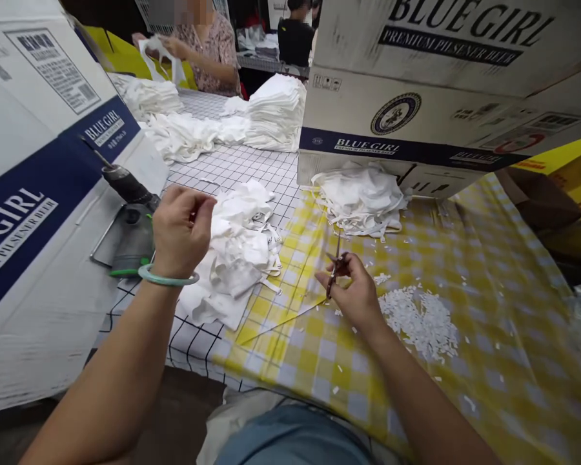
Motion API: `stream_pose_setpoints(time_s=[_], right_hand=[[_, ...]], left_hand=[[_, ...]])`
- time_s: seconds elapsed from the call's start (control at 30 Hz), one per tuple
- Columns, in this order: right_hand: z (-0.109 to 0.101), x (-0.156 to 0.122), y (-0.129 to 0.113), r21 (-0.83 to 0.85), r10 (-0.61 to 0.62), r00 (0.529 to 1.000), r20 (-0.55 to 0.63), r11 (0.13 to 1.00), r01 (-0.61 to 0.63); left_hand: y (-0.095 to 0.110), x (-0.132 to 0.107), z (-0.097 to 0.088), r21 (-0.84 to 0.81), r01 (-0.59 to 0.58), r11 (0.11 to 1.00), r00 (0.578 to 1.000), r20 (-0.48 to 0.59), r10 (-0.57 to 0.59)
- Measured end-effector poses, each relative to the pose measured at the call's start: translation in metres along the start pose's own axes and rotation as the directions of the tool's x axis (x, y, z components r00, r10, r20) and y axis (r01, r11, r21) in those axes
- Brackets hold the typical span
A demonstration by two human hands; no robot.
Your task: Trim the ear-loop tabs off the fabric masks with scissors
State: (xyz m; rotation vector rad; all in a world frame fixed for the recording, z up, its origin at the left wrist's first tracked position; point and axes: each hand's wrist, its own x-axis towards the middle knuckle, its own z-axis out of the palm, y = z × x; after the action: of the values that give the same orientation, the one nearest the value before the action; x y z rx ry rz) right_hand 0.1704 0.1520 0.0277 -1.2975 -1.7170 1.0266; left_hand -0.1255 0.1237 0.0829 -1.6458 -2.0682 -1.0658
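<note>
My right hand (356, 297) grips a small pair of scissors (337, 261) by the dark handles, blades pointing away from me and apart. It is over the yellow checked cloth, left of a heap of small white snippets (423, 320). My left hand (181, 226), with a pale green bangle at the wrist, is raised with its fingers curled and thumb pressed in; anything within them is hidden. Beside and below it lies a loose pile of white fabric pieces (242, 252). Another bunch of white fabric pieces (361, 197) rests beyond the scissors, against a carton.
A large beer carton (33, 194) flanks the left; stacked cartons (392, 84) stand at the back right. A power drill (128, 187) sits by my left hand. White fabric stacks (275, 113) lie farther back. Across the table a person (213, 55) handles white cloth.
</note>
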Motion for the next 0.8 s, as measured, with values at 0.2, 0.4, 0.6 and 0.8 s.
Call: stream_pose_setpoints(time_s=[0.2,0.4,0.6,0.8], right_hand=[[-0.002,-0.093,-0.001,0.432,0.073,0.650,0.756,0.690,-0.580],[-0.064,-0.115,0.053,0.224,0.127,0.987,-0.101,0.969,-0.101],[-0.096,-0.058,0.048,0.141,-0.100,0.925,-0.367,0.977,0.161],[-0.050,-0.059,0.039,0.290,0.004,0.990,-0.141,0.956,0.038]], left_hand=[[-0.013,0.005,0.007,0.128,-0.070,0.989,0.882,0.471,0.002],[-0.059,0.000,0.020,0.129,0.036,0.991,0.928,0.364,-0.081],[0.044,0.004,0.000,-0.150,-0.052,0.987,0.999,0.004,0.053],[0.105,-0.061,0.031,-0.567,-0.259,0.782,0.628,0.517,0.582]])
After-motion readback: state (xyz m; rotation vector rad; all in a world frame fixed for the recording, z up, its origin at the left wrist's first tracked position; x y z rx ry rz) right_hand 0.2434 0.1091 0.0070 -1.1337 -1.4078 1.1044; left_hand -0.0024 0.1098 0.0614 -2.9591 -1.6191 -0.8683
